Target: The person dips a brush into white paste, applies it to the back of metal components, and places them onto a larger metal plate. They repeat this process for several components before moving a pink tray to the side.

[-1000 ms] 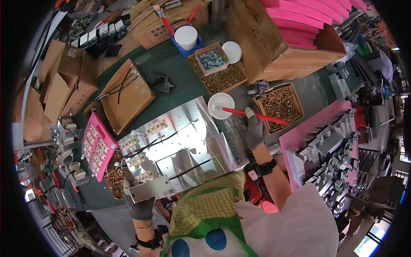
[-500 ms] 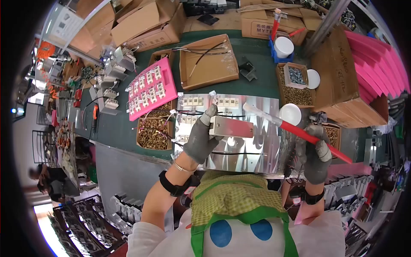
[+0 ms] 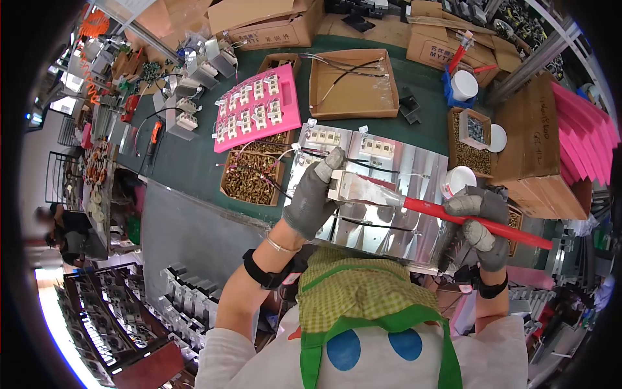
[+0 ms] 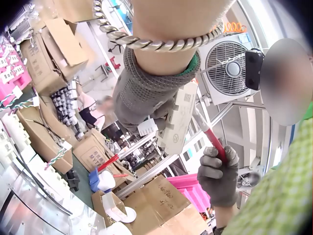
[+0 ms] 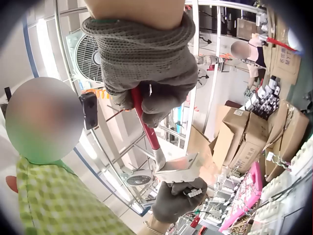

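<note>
My gloved left hand (image 3: pixel 311 202) holds up a small rectangular metal plate (image 5: pixel 181 171) with a white connector block (image 4: pixel 177 122) on one side. In my gloved right hand (image 3: pixel 484 223) is a paint brush (image 3: pixel 431 209), gripped by its red handle. Its whitish bristles (image 3: pixel 372 191) lie across the plate's face and hide most of it in the head view. Both hands are over a shiny metal panel (image 3: pixel 424 168), which carries white connector blocks (image 3: pixel 376 146) and black cables. A white tub (image 3: pixel 461 176) sits at the panel's right edge, beside my right hand.
Left of the panel are a pink foam tray (image 3: pixel 290 97) of white connectors and a box of brass screws (image 3: pixel 249 181). Behind it lies a shallow carton (image 3: pixel 353 109) with cables. To the right stand more screws (image 3: pixel 468 157) and a large carton (image 3: pixel 518 152) of pink foam.
The head view has swung left. My left hand has raised the plate from the panel's lower left corner. My right hand has brought the brush from the white tub onto the plate.
</note>
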Action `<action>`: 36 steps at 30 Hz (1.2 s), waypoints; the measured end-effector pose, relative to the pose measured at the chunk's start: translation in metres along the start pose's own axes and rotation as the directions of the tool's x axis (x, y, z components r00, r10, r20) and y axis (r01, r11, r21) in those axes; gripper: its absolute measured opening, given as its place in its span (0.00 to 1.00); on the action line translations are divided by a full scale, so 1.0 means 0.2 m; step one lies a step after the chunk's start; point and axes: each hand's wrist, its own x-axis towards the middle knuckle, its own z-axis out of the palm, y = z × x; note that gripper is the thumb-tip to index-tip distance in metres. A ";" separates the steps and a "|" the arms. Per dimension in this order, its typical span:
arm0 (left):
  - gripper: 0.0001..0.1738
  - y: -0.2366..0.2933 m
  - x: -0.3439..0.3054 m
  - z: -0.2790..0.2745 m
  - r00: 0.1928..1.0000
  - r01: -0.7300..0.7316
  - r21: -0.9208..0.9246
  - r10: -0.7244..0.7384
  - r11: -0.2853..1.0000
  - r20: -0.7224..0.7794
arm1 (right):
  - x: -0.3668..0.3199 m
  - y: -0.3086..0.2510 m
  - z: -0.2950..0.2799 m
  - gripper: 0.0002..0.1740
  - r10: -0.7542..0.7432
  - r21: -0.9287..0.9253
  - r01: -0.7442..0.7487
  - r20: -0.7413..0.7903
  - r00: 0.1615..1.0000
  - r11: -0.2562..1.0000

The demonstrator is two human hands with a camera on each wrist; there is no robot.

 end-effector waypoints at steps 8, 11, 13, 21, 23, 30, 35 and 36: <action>0.24 0.11 0.08 -0.07 0.716 0.339 -0.941 -0.645 -0.012 0.266 | 0.00 -0.04 -0.12 0.20 -0.020 -0.203 0.035 0.075 0.997 0.978; 0.19 0.05 0.03 -0.06 0.891 0.287 -0.917 -0.429 0.278 0.149 | 0.02 -0.08 -0.06 0.20 -0.116 -0.125 0.113 -0.015 0.993 0.986; 0.20 0.05 0.05 -0.06 0.861 0.375 -0.880 -0.460 0.290 0.216 | 0.02 -0.08 0.00 0.19 -0.155 -0.044 0.155 0.000 0.988 0.987; 0.23 0.04 0.03 -0.06 0.701 0.547 -0.776 -0.678 0.314 0.220 | 0.09 -0.07 0.04 0.18 -0.152 -0.200 0.176 0.128 0.980 0.964; 0.24 0.02 0.02 -0.05 0.700 0.529 -0.777 -0.693 0.342 0.171 | 0.08 -0.06 0.00 0.19 -0.145 -0.279 0.184 0.154 0.977 0.943; 0.22 -0.10 -0.04 0.00 0.695 0.491 -0.794 -0.711 0.357 0.110 | 0.00 -0.10 -0.09 0.20 -0.049 -0.097 0.049 0.007 0.999 0.994; 0.21 -0.05 -0.02 0.00 0.878 0.450 -0.568 -0.457 0.689 0.142 | 0.06 -0.08 0.03 0.20 -0.105 -0.029 0.105 0.006 0.995 0.994; 0.23 -0.06 -0.03 -0.01 0.929 0.359 -0.504 -0.355 0.785 0.110 | 0.06 -0.08 0.03 0.20 -0.134 -0.076 0.137 0.038 0.990 0.988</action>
